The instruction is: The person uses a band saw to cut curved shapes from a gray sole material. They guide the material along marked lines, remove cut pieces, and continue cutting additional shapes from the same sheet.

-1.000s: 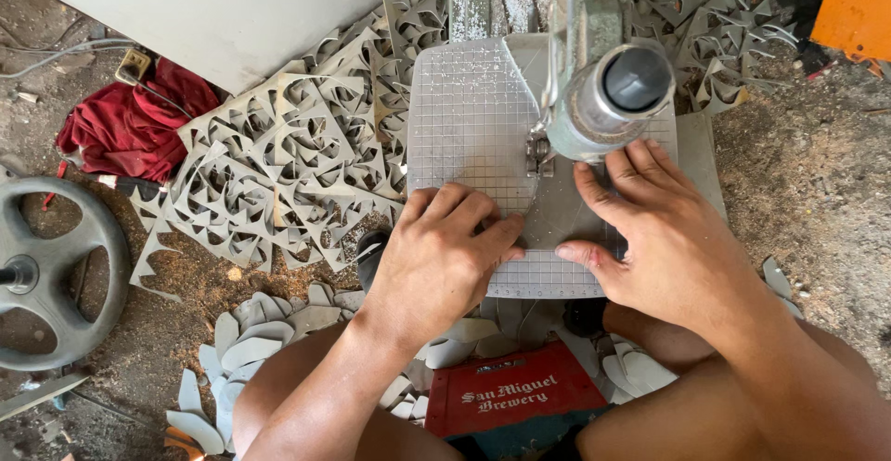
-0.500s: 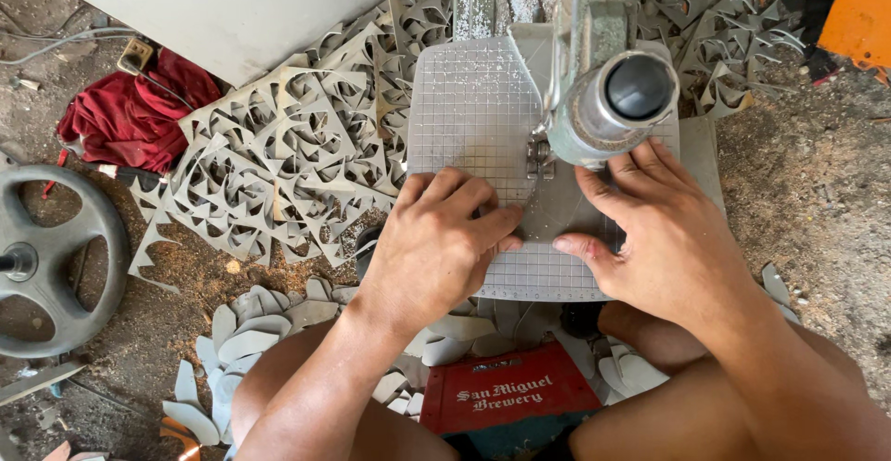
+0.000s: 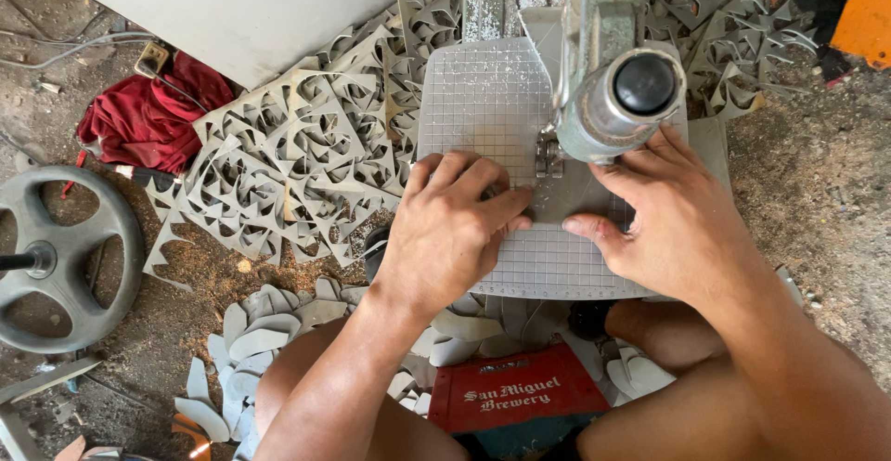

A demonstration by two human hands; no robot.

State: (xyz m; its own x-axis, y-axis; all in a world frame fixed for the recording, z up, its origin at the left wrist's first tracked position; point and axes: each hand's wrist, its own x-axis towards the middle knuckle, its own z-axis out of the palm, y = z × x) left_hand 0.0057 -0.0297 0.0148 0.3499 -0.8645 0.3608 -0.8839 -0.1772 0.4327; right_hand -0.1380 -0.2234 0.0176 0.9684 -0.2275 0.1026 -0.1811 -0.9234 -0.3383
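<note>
Both hands press flat on a thin grey sheet lying on the gridded metal table of a small saw. My left hand rests left of the blade, fingers pointing right. My right hand lies on the right side, thumb pointing toward the left hand. The blade guide stands just beyond my fingertips. The saw's round grey housing with a black cap hangs over the table and hides part of the sheet.
Several cut-out grey sheets are piled to the left and behind. Small leaf-shaped offcuts litter the dirt floor by my knees. A red crate sits under me. A red cloth and a grey wheel lie far left.
Both hands have stayed pressed on the sheet with hardly any shift. The view has tilted slightly.
</note>
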